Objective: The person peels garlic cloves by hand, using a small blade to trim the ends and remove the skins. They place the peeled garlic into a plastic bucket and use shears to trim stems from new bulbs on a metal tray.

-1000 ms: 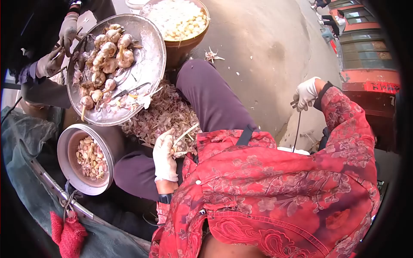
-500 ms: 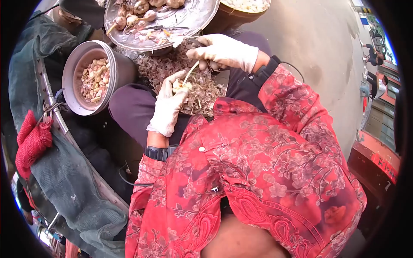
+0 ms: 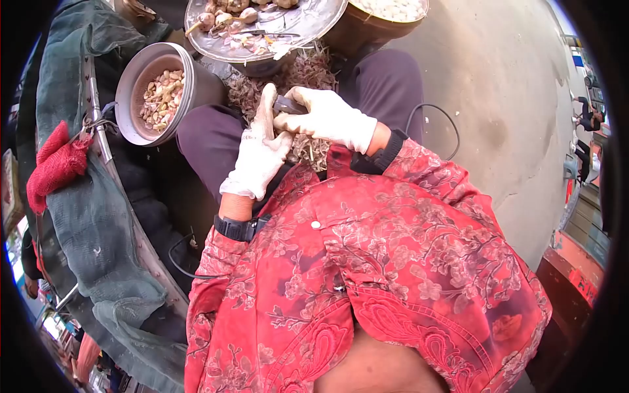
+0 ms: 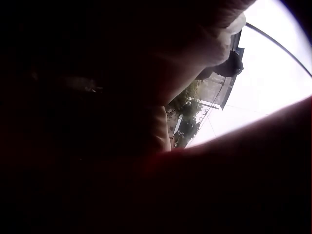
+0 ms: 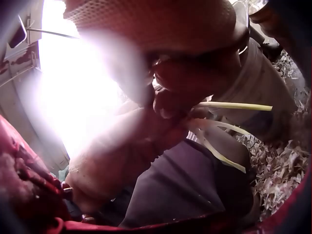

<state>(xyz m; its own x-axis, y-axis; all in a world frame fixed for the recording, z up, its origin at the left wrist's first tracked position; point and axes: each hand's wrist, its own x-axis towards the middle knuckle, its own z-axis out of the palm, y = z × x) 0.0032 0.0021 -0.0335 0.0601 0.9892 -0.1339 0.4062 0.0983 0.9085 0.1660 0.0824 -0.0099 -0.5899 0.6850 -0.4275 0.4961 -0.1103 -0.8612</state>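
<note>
Gripping a handle (image 3: 286,105), right hand (image 3: 331,119) meets left hand (image 3: 259,154) — its hold unclear — near tray (image 3: 311,23).

White gloves (image 3: 257,160), red floral sleeves (image 3: 426,190) (black wristbands (image 3: 236,228))

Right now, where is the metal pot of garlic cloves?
In the head view, the metal pot stands upper left, beside the person's leg, left of the left hand and below the garlic tray.
</note>
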